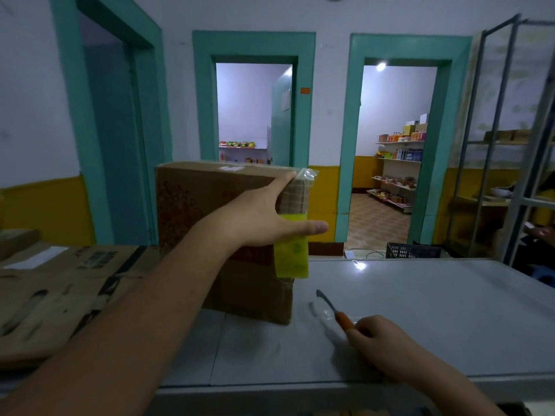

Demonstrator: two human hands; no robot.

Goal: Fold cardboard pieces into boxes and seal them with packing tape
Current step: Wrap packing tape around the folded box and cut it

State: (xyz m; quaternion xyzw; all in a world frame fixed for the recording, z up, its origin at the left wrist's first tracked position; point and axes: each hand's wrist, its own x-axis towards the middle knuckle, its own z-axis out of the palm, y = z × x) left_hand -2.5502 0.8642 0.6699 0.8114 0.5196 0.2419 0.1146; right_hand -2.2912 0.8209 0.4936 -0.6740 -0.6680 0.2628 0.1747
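My left hand (pixel 264 217) is spread flat, pressing the taped edge of the box (pixel 204 205), which stands on the table (pixel 450 310). My right hand (pixel 378 337) is curled round the knife (pixel 341 315). Sealing stage I reckon, so next I need a clean cut through the tape (pixel 292 253).

Two bare arms belong to the person wearing the camera. The left forearm (pixel 144 319) shows along its whole length, bare right to the lower left corner, and the wide lens makes it look long and thick near the edge, narrowing to a slim wrist. The left hand (pixel 258 219) is bare too, with a broad back, slender fingers and a short, rounded nail on the thumb (pixel 318 228). The right forearm (pixel 435 382) shows a shorter bare stretch, running off the lower right edge. The right hand (pixel 375 340) is bare, its knuckles rounded; the dim light may hide fine marks on it.
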